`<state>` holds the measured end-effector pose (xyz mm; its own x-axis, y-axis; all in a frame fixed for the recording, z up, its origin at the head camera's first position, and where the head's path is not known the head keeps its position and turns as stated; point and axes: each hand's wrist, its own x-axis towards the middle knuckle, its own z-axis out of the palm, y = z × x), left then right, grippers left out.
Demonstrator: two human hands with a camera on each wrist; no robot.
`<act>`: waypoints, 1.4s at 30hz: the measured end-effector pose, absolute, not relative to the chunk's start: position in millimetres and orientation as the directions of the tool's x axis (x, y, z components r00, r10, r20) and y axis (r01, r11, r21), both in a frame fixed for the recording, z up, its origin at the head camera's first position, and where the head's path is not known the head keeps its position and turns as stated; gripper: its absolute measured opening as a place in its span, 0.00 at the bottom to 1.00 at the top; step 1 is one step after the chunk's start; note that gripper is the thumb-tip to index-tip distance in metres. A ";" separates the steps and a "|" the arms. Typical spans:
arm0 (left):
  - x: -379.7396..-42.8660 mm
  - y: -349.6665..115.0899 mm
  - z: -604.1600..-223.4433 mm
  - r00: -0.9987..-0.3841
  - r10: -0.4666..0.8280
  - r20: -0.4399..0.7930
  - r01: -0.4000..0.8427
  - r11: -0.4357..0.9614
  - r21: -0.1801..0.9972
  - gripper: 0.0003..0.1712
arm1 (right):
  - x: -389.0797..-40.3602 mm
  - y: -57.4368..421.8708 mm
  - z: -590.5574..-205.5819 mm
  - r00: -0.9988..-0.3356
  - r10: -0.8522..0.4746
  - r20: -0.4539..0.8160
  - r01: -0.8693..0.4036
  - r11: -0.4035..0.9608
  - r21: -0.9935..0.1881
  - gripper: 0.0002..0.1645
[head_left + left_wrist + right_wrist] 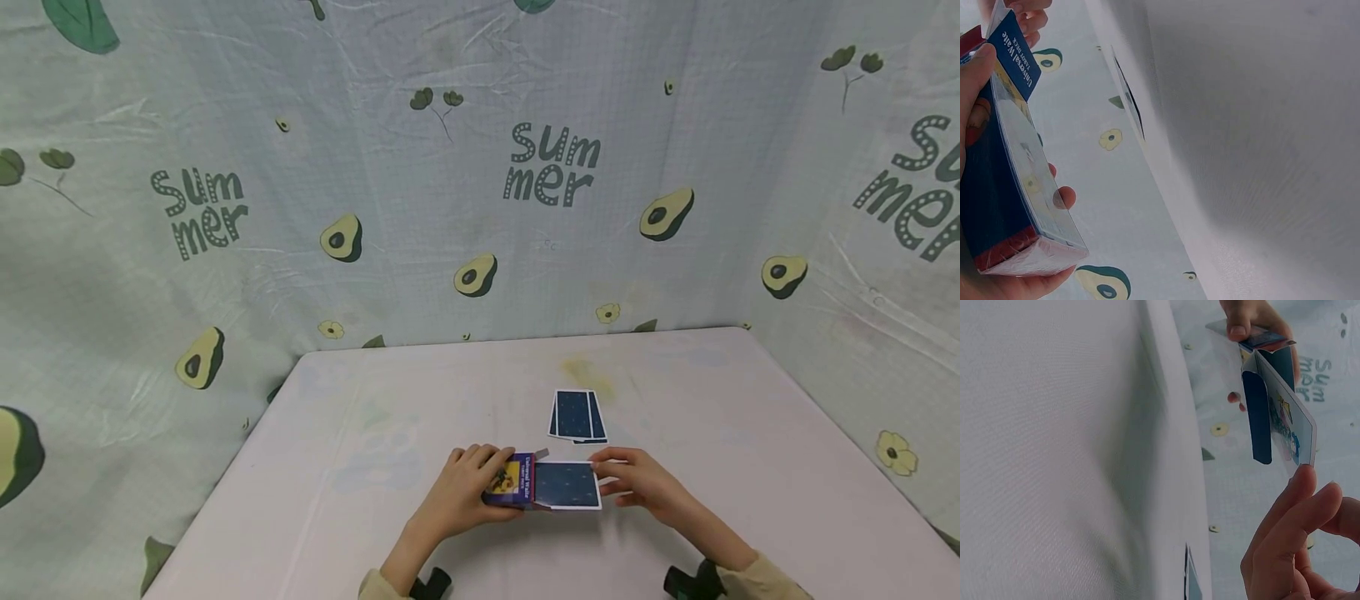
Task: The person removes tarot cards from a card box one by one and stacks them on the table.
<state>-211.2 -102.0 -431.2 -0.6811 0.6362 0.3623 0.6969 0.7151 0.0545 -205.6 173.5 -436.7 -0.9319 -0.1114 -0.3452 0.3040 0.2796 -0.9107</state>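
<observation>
As a backdrop (420, 183) printed with avocados and "summer" lettering rises behind the pale bench (337, 475), the left sleeve (375, 587) leads to the left hand (463, 493), whose thumb and fingers grip a tarot box (517, 481) marked "Universal Waite". The box is held above the bench, its opened end facing right, with a dark blue flap (1257, 415) spread out there. From that end juts a blue-backed card (567, 485), white-edged, partly inside the box; whether it is one or several I cannot tell. Beyond it, slightly further right, overlapping loose cards (573, 414) lie on the bench, blue backs up. The right hand (637, 482) comes next, fingers loosely bent and spread, a fingertip touching the card's outer edge. Rightmost are a black wrist device (692, 581) and the right sleeve (761, 581).
</observation>
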 end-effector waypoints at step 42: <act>-211.5 -107.4 -430.7 -0.711 0.610 0.350 0.669 0.740 0.072 0.44 | -207.3 208.7 -435.4 -0.924 -0.117 -0.363 0.342 0.166 -0.925 0.24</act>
